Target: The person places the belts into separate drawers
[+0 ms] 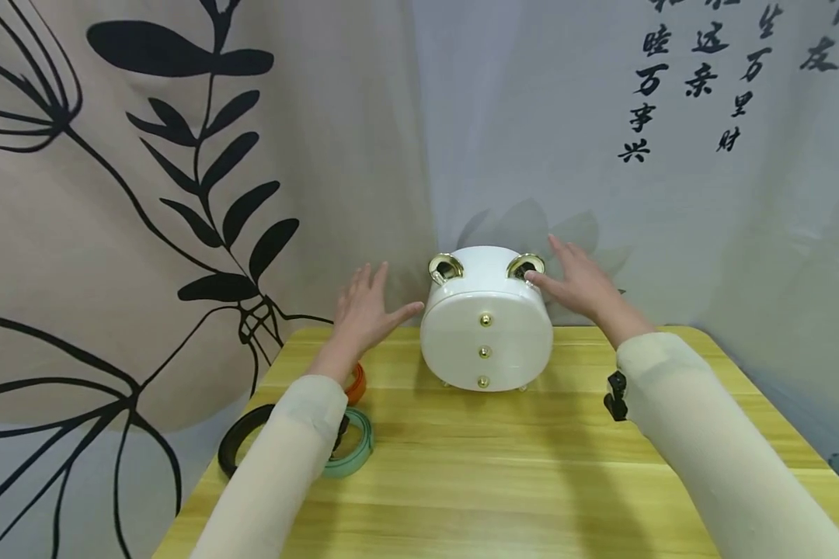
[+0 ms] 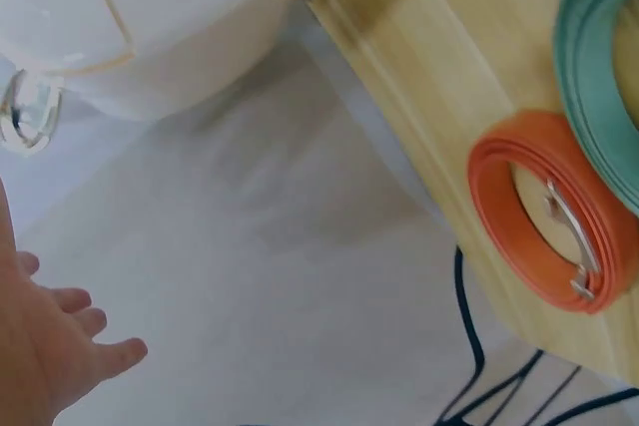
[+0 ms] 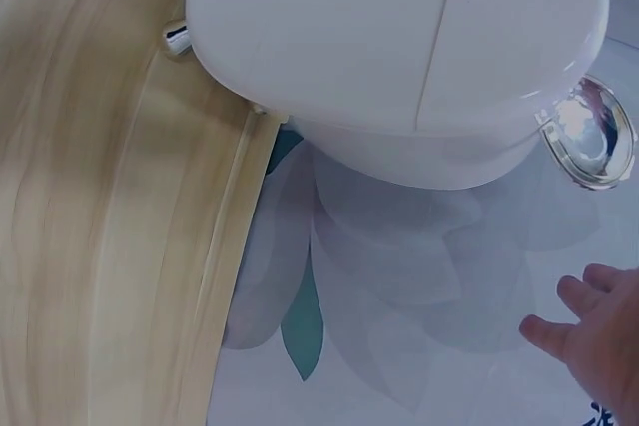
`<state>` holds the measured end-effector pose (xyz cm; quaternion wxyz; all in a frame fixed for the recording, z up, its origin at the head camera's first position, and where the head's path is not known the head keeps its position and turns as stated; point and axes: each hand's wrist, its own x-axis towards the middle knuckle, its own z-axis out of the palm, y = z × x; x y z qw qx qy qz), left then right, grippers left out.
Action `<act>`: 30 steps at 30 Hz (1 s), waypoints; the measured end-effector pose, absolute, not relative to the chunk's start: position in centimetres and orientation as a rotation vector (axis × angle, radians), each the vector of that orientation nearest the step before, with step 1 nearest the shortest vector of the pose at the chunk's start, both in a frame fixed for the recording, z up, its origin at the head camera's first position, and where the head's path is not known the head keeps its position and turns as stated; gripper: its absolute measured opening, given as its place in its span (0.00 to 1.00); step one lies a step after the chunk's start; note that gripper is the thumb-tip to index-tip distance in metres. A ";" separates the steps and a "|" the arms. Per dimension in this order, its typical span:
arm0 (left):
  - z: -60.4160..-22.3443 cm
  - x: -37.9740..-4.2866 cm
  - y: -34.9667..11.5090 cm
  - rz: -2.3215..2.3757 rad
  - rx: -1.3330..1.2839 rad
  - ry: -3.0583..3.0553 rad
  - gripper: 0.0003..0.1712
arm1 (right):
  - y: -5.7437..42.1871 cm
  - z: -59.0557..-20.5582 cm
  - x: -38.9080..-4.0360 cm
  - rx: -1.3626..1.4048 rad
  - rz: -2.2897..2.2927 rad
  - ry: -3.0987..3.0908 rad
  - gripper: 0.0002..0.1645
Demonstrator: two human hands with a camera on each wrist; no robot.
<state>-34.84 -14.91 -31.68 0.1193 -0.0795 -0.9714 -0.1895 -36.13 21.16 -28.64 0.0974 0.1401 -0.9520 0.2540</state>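
Note:
A white rounded box with gold knobs down its front and two gold ear-like fittings on top stands at the far edge of the table. To its left my left hand is held in the air, fingers spread, apart from the box. My right hand is raised at its upper right, fingers extended; its thumb overlaps the right gold fitting in the head view. In the right wrist view that hand appears apart from the box. Neither hand holds anything.
Below my left forearm lie a coiled orange belt, a coiled green belt and a black coil, partly hidden by the sleeve. A curtain with plant prints and writing hangs behind the wooden table.

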 end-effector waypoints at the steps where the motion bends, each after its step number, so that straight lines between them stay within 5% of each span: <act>1: -31.6 -34.8 -14.7 -0.572 -0.240 -2.830 0.64 | 21.1 -28.6 -36.2 0.415 0.762 -2.813 0.56; 30: -30.5 -33.1 -8.0 -1.130 -0.270 -2.479 0.50 | 20.1 -28.5 -36.5 0.316 1.166 -2.711 0.50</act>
